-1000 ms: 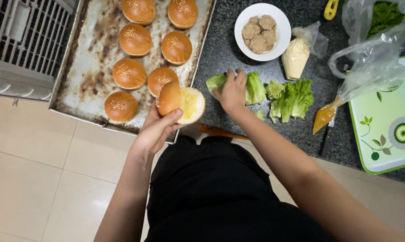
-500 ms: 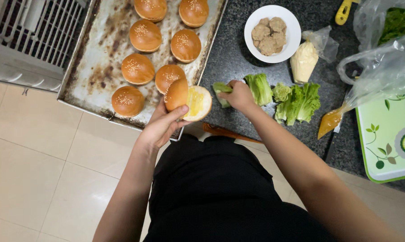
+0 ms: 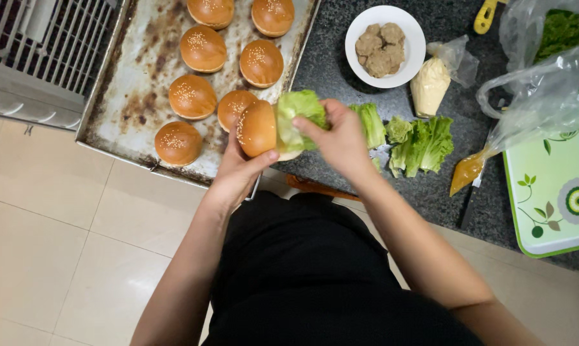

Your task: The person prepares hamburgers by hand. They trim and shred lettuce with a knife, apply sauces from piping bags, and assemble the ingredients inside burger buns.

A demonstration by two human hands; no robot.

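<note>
My left hand [image 3: 235,172] holds a split sesame bun [image 3: 257,128] open over the near corner of a stained baking tray [image 3: 129,77]. My right hand [image 3: 337,138] pinches a green lettuce leaf [image 3: 296,112] and lays it against the bun's cut face. Several whole sesame buns [image 3: 203,48] lie in rows on the tray. More lettuce leaves [image 3: 421,138] lie on the dark stone counter [image 3: 328,64] just right of my right hand.
A white bowl of brown patties [image 3: 384,45] stands behind the lettuce. Beside it lie a bag of pale sauce [image 3: 430,83], an orange sauce bag [image 3: 469,170] and clear plastic bags with greens [image 3: 552,38]. A green-edged tray [image 3: 555,192] sits at right; a metal rack [image 3: 39,45] at left.
My right hand has lifted a lettuce leaf from the counter and carried it left to the open bun. My left hand has kept hold of the bun.
</note>
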